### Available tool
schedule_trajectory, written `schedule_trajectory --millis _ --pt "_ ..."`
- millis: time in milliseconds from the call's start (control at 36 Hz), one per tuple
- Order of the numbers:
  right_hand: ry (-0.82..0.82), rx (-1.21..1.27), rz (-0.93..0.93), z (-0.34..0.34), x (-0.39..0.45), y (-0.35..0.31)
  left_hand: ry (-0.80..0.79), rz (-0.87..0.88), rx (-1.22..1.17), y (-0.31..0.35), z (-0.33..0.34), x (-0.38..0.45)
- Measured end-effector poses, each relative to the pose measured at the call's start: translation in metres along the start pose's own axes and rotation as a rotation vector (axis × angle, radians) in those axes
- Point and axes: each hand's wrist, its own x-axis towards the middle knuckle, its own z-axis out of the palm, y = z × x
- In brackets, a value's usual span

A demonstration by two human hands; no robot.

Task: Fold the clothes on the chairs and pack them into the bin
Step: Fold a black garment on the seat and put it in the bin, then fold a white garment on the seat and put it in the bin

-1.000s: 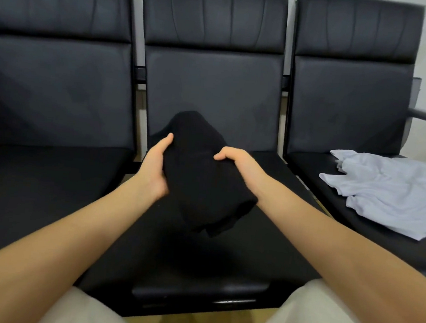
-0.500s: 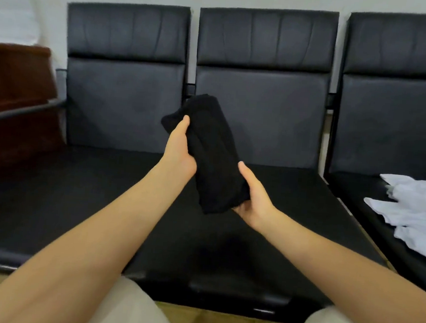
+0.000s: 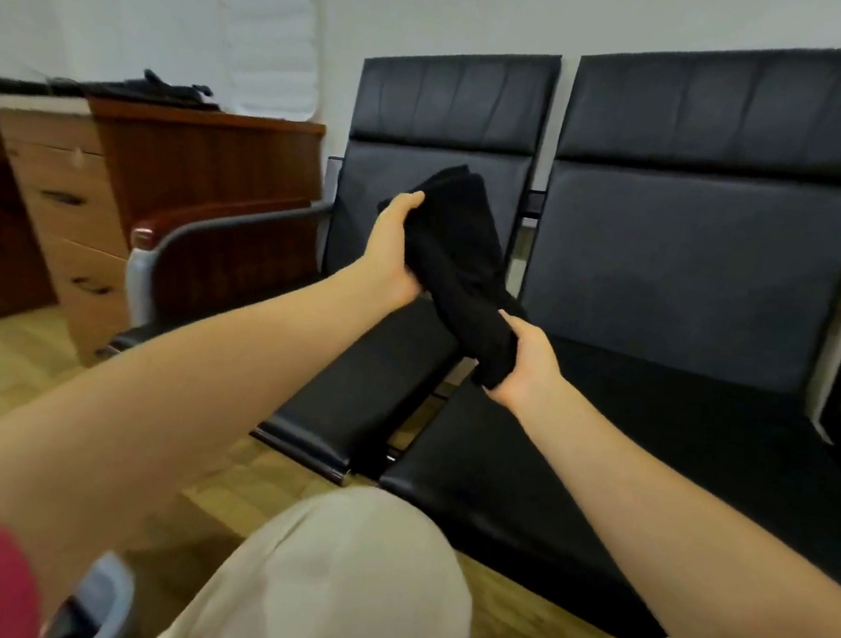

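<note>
Black folded garment (image 3: 463, 266) is being carried clear of the chairs (image 3: 689, 269): left hand (image 3: 394, 246) gripping its top, right hand (image 3: 526, 362) clasping its bottom, keeping folds together.

Head camera, seemingly tilted, downward.

Garment (image 3: 463, 266): black cloth, matt, soft folds. Chairs (image 3: 689, 269): black leather-like padding, smooth, faint sheen; stitched seams on backs. Armrest (image 3: 229, 225): grey metal tube, glossy wood cap. Desk (image 3: 65, 200): brown wood, satin finish. Floor (image 3: 12, 367): pale wood. Trousers (image 3: 337, 584): beige cloth, matt.
</note>
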Motion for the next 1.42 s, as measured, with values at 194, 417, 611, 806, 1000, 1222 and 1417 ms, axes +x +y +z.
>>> schedule_trajectory --millis 194,417,611,806,1000,1222,1417 --pt "-0.009 -0.172 0.036 0.037 0.022 0.028 0.119 -0.139 -0.026 0.038 -0.103 -0.002" --pt "-0.056 -0.427 0.133 0.110 0.076 0.124 0.366 -0.300 0.319 0.092 -0.242 -0.041" --pt "-0.211 -0.700 0.259 0.186 0.095 0.267 0.557 -0.310 0.471 0.110 -0.376 -0.084" --pt "-0.463 -0.955 0.333 0.242 0.090 0.416 0.983 -0.321 0.519 0.089 -0.525 -0.147" --pt "-0.868 -1.394 0.274 0.248 0.089 0.528 1.177 -0.427 0.749 0.049 -0.630 -0.210" --pt "-0.851 -1.541 0.181 0.261 0.106 0.596 1.303 -0.407 0.698 0.013 -0.706 -0.216" --pt "-0.946 -1.647 0.273 0.213 0.098 0.602 1.073 -0.945 1.255 -0.011 -0.719 -0.214"
